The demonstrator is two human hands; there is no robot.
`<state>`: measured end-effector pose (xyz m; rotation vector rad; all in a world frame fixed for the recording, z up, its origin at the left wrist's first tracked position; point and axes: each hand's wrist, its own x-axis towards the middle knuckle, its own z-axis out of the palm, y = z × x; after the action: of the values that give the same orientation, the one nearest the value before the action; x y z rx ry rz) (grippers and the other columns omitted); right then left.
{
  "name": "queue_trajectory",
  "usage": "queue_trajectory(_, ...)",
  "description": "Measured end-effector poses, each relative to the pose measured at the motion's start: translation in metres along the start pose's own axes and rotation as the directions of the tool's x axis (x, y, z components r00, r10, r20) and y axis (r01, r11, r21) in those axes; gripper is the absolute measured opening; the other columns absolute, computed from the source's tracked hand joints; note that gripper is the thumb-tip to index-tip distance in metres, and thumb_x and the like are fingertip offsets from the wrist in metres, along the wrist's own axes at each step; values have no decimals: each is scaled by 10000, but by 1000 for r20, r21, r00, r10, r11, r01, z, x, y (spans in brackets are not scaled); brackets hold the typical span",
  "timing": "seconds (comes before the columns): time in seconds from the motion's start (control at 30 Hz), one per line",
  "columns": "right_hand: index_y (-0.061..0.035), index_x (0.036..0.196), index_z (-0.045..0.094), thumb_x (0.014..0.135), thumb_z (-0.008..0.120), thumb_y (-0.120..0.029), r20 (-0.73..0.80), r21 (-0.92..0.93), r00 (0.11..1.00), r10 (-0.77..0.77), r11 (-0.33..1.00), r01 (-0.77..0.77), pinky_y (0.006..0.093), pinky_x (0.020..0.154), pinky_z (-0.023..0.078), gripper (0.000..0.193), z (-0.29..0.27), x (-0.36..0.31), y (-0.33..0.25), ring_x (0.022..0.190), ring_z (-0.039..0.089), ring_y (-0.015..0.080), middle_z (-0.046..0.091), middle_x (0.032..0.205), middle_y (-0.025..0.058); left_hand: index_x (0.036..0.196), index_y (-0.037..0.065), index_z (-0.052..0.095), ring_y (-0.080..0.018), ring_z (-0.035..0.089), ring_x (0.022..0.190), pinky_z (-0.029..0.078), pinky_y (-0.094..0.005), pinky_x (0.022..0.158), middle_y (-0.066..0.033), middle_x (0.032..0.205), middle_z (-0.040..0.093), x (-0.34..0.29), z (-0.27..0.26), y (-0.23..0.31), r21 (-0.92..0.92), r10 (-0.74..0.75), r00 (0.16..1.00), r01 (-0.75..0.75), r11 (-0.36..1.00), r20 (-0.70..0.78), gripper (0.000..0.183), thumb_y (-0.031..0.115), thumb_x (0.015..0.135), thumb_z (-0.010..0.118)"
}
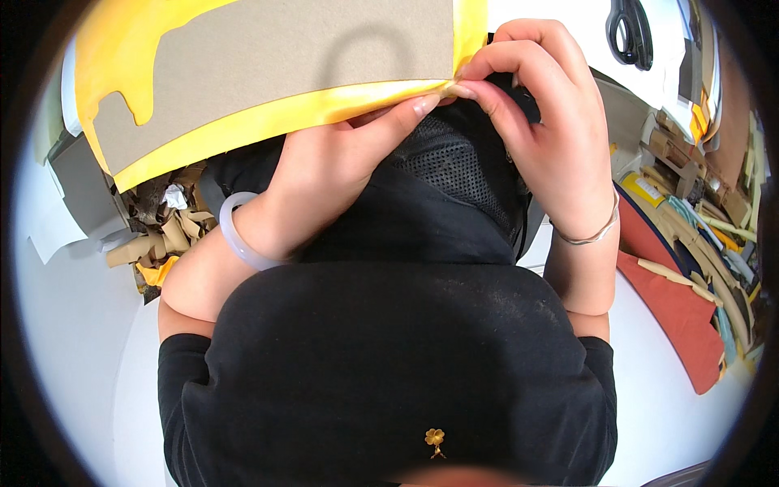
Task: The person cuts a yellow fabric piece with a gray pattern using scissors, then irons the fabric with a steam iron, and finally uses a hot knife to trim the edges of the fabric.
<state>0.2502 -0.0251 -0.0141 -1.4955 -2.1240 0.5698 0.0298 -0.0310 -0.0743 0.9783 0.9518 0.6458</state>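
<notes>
A grey board (268, 61) lies on a larger yellow sheet (227, 144) that shows as a border around it. The sheet's near edge hangs toward my lap. At the board's near right corner, my left hand (353, 142) pinches the yellow border, thumb on top and its other fingers hidden under the sheet. Touching the same corner from the right, my right hand (552, 105) pinches the yellow material between thumb and forefinger. The border is gathered up between the two hands there. A curved shadow falls across the board.
Black scissors handles (629, 36) rest on a white surface at the upper right. Brown and coloured scraps (682, 219) are heaped at the right beside a red sheet (677, 316). More brown scraps (166, 231) and crumpled paper lie low on the left.
</notes>
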Motion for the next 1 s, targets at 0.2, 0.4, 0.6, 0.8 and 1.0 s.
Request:
queue_trajectory(0.2,-33,1000,705,859,821,9,43,30,998,-37,999,36,312,826,550,187,-2,4,3,931,671,225,638,1101,83,1317,-67,721,-188,707,1176,516,-313,1086,-147,1254,768,-3,0,16,43,-73,996,71,997,59,315,136,1092,635)
queue_trajectory(0.4,-34,998,697,839,828,18,35,-17,995,-98,995,99,327,855,550,213,-4,2,4,973,673,256,639,1102,94,1448,68,658,-182,734,1134,549,-277,991,-113,1248,770,-4,-8,-11,104,59,998,-58,993,-6,354,165,1115,589)
queue_trajectory(0.6,-39,992,691,819,831,31,29,-27,994,-105,994,106,337,862,547,234,-3,-4,5,989,672,267,637,1108,98,1558,130,555,-262,734,1180,552,-303,1013,-144,1348,724,-3,-19,-19,489,188,975,-224,843,122,436,115,1123,520)
queue_trajectory(0.8,-44,1002,688,819,823,45,63,-19,992,-110,994,111,341,863,549,244,-4,-10,9,995,672,268,636,1122,98,1553,128,560,-262,725,1212,551,-301,1023,-153,1374,713,-6,-17,-16,482,232,967,-252,839,101,431,113,1124,514)
queue_trajectory(1.0,-46,1013,688,820,824,46,74,-31,989,-125,991,128,344,873,553,253,-7,-12,11,1002,676,268,640,1129,98,1555,121,557,-256,708,1255,540,-302,1049,-146,1409,700,-1,-15,-8,288,11,999,-25,957,50,428,115,1129,510)
